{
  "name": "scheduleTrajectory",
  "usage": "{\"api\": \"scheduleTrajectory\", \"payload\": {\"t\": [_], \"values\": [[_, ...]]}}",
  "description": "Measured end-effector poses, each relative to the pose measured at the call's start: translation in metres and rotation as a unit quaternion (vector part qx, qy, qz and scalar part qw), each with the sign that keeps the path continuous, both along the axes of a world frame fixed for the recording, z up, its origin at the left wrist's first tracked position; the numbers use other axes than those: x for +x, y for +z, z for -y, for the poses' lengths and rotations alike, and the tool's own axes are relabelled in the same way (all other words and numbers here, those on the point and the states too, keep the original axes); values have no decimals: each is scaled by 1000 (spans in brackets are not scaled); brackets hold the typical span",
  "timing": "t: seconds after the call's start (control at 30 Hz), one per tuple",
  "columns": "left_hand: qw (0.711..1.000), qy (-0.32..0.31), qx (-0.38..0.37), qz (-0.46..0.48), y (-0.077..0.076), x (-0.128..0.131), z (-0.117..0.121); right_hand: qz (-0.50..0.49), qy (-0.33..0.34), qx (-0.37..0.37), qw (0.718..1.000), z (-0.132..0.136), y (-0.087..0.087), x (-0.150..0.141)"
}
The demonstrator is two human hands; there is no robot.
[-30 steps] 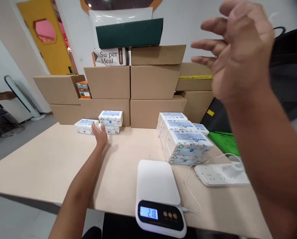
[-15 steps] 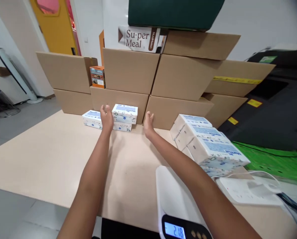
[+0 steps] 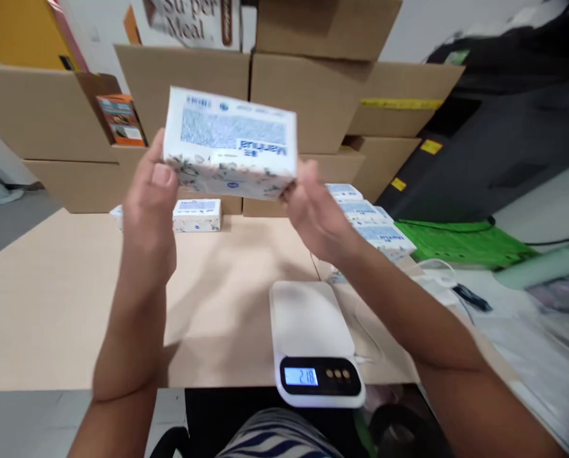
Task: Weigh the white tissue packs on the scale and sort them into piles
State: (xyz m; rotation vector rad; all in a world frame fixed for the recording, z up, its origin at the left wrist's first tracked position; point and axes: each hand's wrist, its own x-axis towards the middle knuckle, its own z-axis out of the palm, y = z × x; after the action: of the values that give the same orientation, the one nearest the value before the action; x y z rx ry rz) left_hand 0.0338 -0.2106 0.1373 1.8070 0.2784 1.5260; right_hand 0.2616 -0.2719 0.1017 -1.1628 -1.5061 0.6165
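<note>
Together, the left hand [image 3: 148,200] and the right hand [image 3: 317,213] grasp a white, blue-printed rectangular pack [image 3: 230,143] with a floral pattern on its front side, one hand at each short end. The left thumb and fingers press on the left end; the right fingers close round the lower right corner, though blur hides exactly how each finger sits. The held pack is raised above the pale wood-look table [image 3: 50,286], tilted so that its printed top faces the camera, its right end a little lower than its left.

Below and to the right of it, a flat white digital scale [image 3: 310,324] lies near the table's front edge, its platform bare, its lit blue display [image 3: 301,376] reading 218; a decimal point is too blurred to tell. A thin white cable [image 3: 368,337] runs from the scale's right side.

Farther back on the table, a similar white pack [image 3: 198,216] lies flat beyond the left hand, with another partly hidden behind the left wrist. Beyond the right forearm stands a group of stacked white packs [image 3: 375,226], partly covered by that arm. Brown cardboard boxes [image 3: 189,83] are piled along the back, with a small orange printed box [image 3: 122,121] among them and a white "Su-per Meal" box [image 3: 189,22] on top. To the right, bright green material [image 3: 461,248] lies beside a large black object [image 3: 494,140] bearing yellow labels.
</note>
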Motion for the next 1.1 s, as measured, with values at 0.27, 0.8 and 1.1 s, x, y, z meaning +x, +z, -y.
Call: {"api": "scheduleTrajectory", "payload": {"t": [0.27, 0.8, 1.1], "values": [[952, -105, -190, -218, -110, -6, 131, -51, 123, -138, 981, 210, -104, 70], [902, 19, -416, -113, -149, 36, 151, -108, -128, -101, 981, 230, -154, 103], [923, 21, -350, -156, -151, 13, 127, -171, -232, -115, 951, 229, -145, 98]]}}
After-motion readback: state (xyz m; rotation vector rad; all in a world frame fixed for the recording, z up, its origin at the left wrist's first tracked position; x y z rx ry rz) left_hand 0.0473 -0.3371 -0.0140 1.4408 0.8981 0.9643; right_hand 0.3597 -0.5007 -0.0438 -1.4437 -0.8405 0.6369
